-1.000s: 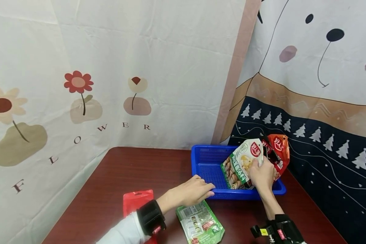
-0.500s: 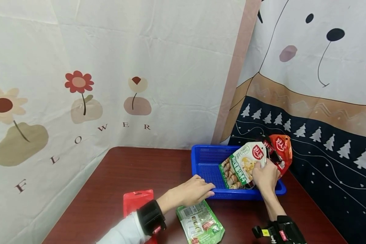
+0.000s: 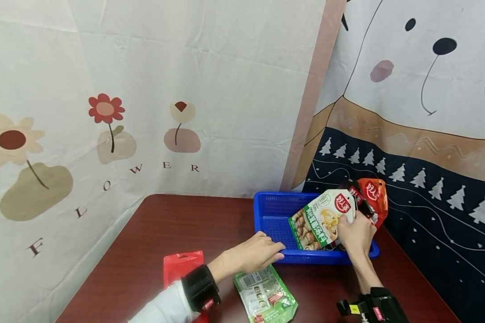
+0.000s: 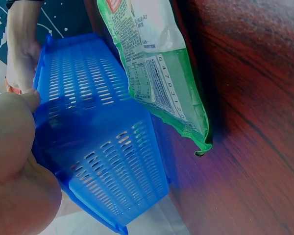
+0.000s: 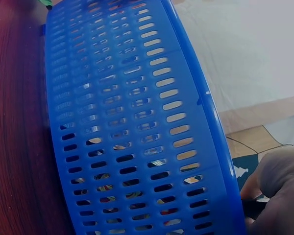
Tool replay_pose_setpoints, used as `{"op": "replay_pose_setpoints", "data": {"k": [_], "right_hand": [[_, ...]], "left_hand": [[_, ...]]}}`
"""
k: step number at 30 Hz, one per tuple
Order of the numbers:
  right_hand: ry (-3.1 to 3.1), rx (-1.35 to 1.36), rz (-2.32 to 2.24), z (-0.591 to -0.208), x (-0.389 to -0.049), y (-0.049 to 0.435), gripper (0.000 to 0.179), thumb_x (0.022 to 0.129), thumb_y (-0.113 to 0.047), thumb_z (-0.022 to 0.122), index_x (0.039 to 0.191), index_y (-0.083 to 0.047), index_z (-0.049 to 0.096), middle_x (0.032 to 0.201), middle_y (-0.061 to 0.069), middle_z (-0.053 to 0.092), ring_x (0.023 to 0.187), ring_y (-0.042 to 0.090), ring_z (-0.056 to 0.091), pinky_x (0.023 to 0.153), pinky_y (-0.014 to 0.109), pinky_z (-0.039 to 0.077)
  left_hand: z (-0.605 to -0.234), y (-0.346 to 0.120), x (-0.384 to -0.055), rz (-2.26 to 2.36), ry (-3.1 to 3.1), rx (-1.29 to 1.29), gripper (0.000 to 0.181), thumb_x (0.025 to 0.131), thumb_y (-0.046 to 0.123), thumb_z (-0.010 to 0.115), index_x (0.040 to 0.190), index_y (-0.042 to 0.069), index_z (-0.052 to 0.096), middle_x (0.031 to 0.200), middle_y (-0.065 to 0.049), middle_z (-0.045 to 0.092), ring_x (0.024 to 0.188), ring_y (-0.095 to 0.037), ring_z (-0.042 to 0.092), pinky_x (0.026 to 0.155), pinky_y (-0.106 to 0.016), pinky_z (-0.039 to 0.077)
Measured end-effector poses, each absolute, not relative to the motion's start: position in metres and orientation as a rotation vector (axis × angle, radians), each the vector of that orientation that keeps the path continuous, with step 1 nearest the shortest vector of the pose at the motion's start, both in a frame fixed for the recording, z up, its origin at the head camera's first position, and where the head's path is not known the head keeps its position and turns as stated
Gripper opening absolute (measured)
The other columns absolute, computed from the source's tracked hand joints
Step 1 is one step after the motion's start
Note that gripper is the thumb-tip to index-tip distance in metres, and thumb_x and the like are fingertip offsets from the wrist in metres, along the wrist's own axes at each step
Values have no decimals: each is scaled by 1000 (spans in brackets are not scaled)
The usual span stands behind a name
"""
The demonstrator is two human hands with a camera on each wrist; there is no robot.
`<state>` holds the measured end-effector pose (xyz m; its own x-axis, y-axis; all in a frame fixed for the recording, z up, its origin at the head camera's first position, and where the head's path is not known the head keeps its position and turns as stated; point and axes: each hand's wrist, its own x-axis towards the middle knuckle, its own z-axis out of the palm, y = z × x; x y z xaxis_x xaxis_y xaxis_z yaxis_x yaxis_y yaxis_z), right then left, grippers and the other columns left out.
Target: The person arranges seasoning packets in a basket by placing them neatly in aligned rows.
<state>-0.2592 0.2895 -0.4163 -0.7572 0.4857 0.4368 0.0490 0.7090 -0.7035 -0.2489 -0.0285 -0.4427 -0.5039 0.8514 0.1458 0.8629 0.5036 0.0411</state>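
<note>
A blue perforated plastic basket (image 3: 315, 257) stands on the table's right side. My left hand (image 3: 253, 253) grips its front left corner; in the left wrist view the thumb lies over the rim. Inside the basket leans a white and green food pouch (image 3: 317, 220) with mushrooms pictured on it. My right hand (image 3: 356, 231) pinches this pouch by its upper right edge. An orange-red pouch (image 3: 372, 197) and a dark pouch (image 3: 357, 195) stand behind that hand at the basket's right end. In the right wrist view the basket wall hides most of the contents.
A green and white pouch (image 3: 266, 296) lies back side up in front of the basket. Further left, a red pouch (image 3: 182, 267) is partly covered by my left forearm. Printed cloths (image 3: 234, 98) hang behind the brown table (image 3: 186, 224).
My right hand has shifted a little to the right. The white and green pouch has settled slightly left and lower in the basket. My left hand has stayed in place.
</note>
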Motion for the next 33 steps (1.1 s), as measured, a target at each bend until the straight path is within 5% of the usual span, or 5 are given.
{"op": "replay_pose_setpoints", "data": {"k": [12,22,33], "right_hand": [[-2207,-371,862,-415,-256,294,40,107,-18,59,124,15,75,117,44,75,106,69,67,97,76,50],[-2177,-351,831,-411,-250,295,41,108,-21,62,126,13,75,113,35,81,111,61,72,102,73,52],[-2175,-295,673,-412,-247,297,32,101,-13,64,116,12,75,98,36,79,87,61,72,84,73,53]], "left_hand": [[-441,-28,-248,-173,-2633,-1507,43,125,37,37,152,20,66,123,10,81,110,-5,71,116,-35,50],[-441,-29,-248,-182,-2630,-1510,42,125,37,39,151,19,66,124,10,81,112,-6,72,116,-34,51],[-441,-28,-250,-175,-2635,-1503,43,125,37,39,152,19,66,125,10,81,112,-6,72,116,-34,50]]}}
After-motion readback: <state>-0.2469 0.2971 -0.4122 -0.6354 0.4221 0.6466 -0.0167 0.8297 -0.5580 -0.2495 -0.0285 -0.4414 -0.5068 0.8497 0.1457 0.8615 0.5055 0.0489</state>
